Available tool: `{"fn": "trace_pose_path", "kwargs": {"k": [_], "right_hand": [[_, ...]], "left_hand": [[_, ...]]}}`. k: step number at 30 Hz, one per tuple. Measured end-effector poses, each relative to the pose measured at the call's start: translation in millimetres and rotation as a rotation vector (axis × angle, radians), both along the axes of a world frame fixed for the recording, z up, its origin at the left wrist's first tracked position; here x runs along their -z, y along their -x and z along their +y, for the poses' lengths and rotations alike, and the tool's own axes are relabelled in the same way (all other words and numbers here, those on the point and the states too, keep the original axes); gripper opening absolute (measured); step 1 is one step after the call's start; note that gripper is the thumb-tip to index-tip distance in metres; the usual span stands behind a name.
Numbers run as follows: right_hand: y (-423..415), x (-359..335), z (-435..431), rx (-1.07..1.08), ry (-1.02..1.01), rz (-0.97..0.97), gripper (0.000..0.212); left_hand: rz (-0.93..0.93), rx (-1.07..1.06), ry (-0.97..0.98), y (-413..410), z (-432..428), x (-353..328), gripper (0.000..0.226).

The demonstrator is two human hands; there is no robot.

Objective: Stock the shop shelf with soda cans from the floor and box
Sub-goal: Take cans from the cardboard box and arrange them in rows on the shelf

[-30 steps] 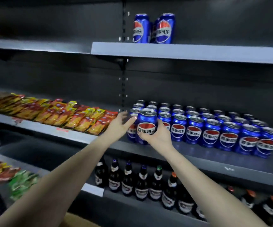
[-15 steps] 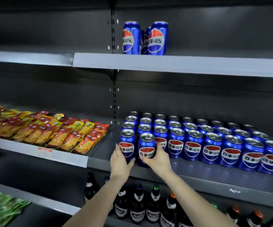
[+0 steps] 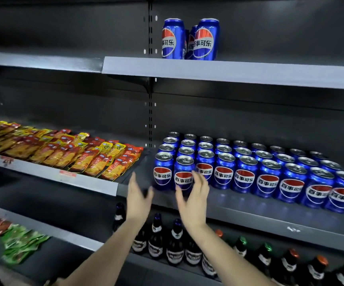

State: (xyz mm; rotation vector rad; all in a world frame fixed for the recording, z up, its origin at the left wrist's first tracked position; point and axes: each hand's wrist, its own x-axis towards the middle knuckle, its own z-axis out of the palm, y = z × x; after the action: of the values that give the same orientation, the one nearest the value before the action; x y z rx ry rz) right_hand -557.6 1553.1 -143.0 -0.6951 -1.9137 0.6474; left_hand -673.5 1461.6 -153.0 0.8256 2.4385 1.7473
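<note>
Several rows of blue soda cans [image 3: 247,172] stand on the grey middle shelf [image 3: 270,219]. At the front left of the block stand two cans, one [image 3: 163,173] at the corner and one [image 3: 184,174] just right of it. My left hand [image 3: 139,196] hovers with straight fingers in front of the shelf edge, left of the corner can and apart from it. My right hand [image 3: 193,196] is held up with relaxed fingers just in front of the second can, holding nothing. A few taller blue cans [image 3: 206,39] stand on the upper shelf [image 3: 229,72].
Orange and yellow snack packets [image 3: 63,149] cover the middle shelf's left section. Dark glass bottles [image 3: 175,248] line the shelf below, under my forearms. Green and red packets [image 3: 18,242] lie at the lower left. The upper shelf is bare to the right of its cans.
Both hands have let go of the front-left cans and drawn back toward me. The can my right hand held now stands in the front row. The camera has tilted upward.
</note>
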Motion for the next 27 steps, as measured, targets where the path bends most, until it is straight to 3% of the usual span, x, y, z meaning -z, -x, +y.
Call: {"fn": "trace_pose_path", "kwargs": {"k": [2,5,10,16,22,27], "right_hand": [[-6.4,16.3,-27.0,-0.124,-0.151,0.053,0.046],[-10.8,61.7,-61.7,-0.381,-0.176,-0.143,0.038],[-15.7,154.3,-94.7,-0.643,0.110,-0.515,0.027],[-10.0,281.6,-105.2,-0.680,0.518,-0.832,0.019],[20.6,380.5,-93.3,-0.647,0.852,-0.792,0.026],[32.6,429.9,-89.6,-0.683,0.918,-0.723,0.033]], "left_hand": [[0.066,-0.070,0.003,-6.0,-37.5,38.3,0.055],[0.013,-0.090,0.252,-17.3,-97.3,115.9,0.044],[-0.211,-0.131,0.485,-46.5,-173.9,201.6,0.046],[-0.435,-0.124,0.655,-88.8,-213.8,323.6,0.041],[-0.730,0.089,0.724,-124.5,-161.1,461.7,0.066],[-0.690,0.191,0.761,-115.8,-100.4,549.0,0.071]]}}
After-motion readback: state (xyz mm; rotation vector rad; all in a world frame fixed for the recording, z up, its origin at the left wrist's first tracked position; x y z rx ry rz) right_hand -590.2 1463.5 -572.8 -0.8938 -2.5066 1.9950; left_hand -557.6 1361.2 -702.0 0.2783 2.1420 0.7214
